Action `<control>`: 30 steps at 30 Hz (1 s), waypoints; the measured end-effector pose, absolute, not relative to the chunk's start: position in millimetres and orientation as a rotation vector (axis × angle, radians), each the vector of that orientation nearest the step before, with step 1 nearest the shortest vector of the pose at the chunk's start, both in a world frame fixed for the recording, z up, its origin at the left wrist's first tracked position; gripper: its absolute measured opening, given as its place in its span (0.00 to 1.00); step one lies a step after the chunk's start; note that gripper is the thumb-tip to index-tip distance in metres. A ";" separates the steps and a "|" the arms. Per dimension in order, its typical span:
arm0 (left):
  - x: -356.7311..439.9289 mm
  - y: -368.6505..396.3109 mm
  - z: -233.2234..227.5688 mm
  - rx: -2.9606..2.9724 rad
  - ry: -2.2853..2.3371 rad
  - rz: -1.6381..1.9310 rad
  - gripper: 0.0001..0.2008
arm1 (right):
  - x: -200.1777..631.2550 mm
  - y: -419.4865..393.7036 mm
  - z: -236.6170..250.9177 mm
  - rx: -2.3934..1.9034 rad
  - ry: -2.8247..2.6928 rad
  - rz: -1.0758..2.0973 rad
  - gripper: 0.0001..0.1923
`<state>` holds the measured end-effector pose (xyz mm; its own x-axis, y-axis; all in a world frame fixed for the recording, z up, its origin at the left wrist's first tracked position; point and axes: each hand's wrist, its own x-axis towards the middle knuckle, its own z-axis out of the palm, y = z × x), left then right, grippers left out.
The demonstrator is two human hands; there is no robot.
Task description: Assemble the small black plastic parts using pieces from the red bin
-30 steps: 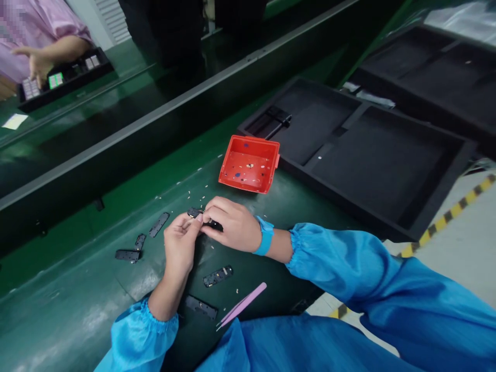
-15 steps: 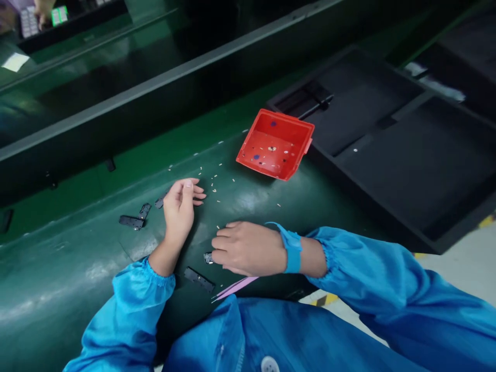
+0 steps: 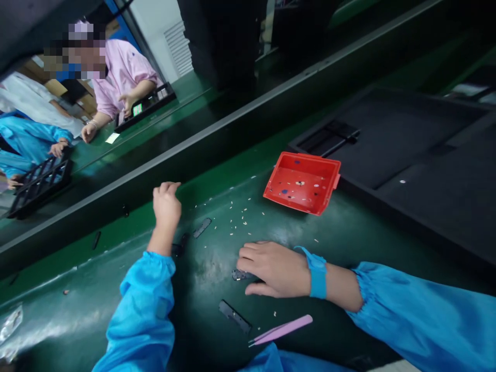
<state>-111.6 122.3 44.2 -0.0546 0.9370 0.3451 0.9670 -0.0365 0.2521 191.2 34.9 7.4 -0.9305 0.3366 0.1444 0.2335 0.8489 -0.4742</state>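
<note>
My left hand (image 3: pixel 167 209) is raised over the far side of the green surface, its fingers bent and together; anything in them is hidden. My right hand (image 3: pixel 273 268) rests on the near side, fingers and thumb around a small black plastic part (image 3: pixel 240 275), mostly covered. Closer to me lie a longer black plastic part (image 3: pixel 234 315) and pink tweezers (image 3: pixel 284 330), untouched. Another black part (image 3: pixel 202 227) lies right of my left wrist, with dark parts (image 3: pixel 180 245) partly behind it. Tiny pale pieces (image 3: pixel 244 219) are scattered between my hands and a red bin (image 3: pixel 300 191).
Large black trays (image 3: pixel 426 175) stand at the right. A raised rail (image 3: pixel 232 111) runs along the far side. Beyond it, a person in pink (image 3: pixel 126 67) and one in blue (image 3: pixel 31 139) work at trays. A clear plastic bag (image 3: pixel 11 325) lies at left.
My left hand has moved away from the scattered pieces toward the far rail. My right hand stays at the small black part, and the tweezers now show fully. The view has tilted up, revealing co-workers.
</note>
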 end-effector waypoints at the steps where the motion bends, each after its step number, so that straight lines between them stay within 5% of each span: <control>1: -131.6 130.5 47.4 -2.208 -2.103 -0.518 0.24 | 191.7 35.4 6.1 -0.454 -2.766 0.706 0.20; 5: -187.0 141.5 53.8 -2.487 -2.153 -0.236 0.22 | 191.4 38.0 1.7 -0.456 -2.666 0.771 0.18; 10: -207.0 140.0 63.8 -2.388 -2.295 -0.305 0.02 | 190.6 41.1 -1.5 -0.448 -2.657 0.773 0.16; 15: -168.3 126.9 65.7 -2.234 -2.427 -0.605 0.11 | 192.1 45.8 2.9 -0.453 -2.530 0.891 0.14; 18: -99.7 96.8 49.7 -2.342 -2.517 -0.953 0.17 | 191.2 51.2 9.3 -0.638 -2.169 0.998 0.08; 20: -48.4 70.6 36.5 -2.419 -2.766 -1.631 0.19 | 190.2 55.9 12.0 -0.790 -1.901 0.971 0.03; 24: 17.7 33.8 19.0 -2.430 -2.813 -2.335 0.17 | 190.4 64.2 8.7 -0.832 -1.723 0.859 0.09; 30: 22.6 28.0 18.9 -2.663 -2.672 -1.885 0.15 | 194.8 66.8 3.2 -0.817 -1.867 0.646 0.11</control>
